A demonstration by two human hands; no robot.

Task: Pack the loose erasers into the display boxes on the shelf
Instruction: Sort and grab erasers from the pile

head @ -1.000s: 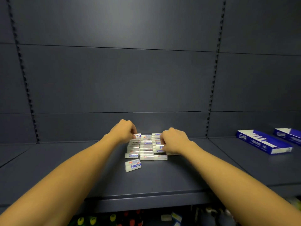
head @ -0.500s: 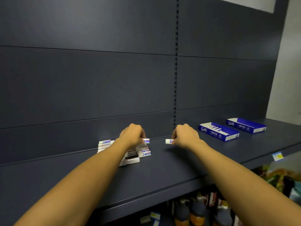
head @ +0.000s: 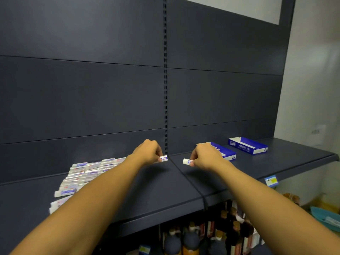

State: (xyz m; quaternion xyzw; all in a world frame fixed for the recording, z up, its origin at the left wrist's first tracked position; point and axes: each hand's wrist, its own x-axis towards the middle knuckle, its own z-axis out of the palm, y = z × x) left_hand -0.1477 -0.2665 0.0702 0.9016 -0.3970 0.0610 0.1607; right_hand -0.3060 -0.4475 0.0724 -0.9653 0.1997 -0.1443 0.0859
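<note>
**Two erasers in hand, boxes off at two o'clock**

Each hand carries one eraser above the shelf (head: 184,183). The left hand (head: 147,152) has its fingers curled, pinching the left eraser (head: 163,159) by one end, so the sleeved body sticks out toward three o'clock. The right hand (head: 206,157) is curled likewise and pinches the right eraser (head: 186,161), whose bare white end points to nine o'clock. Both long axes lie roughly level and run nine to three, the two free ends facing each other across the shelf seam, apart.

The pile (head: 86,172) of loose erasers sits on the shelf at eight o'clock from the left hand, in rows. The near box (head: 225,152) lies just past the right hand at two o'clock; the far box (head: 248,145) lies farther the same way. Both boxes are open-topped with long axes running from ten to four.

By the look of them, the erasers are light, firm little blocks in slick paper sleeves. A pinch across the sleeve's flat faces should hold; gripping only the bare rubber tip may let the sleeve slide. They will likely need turning to match the box's axis before going in.
</note>
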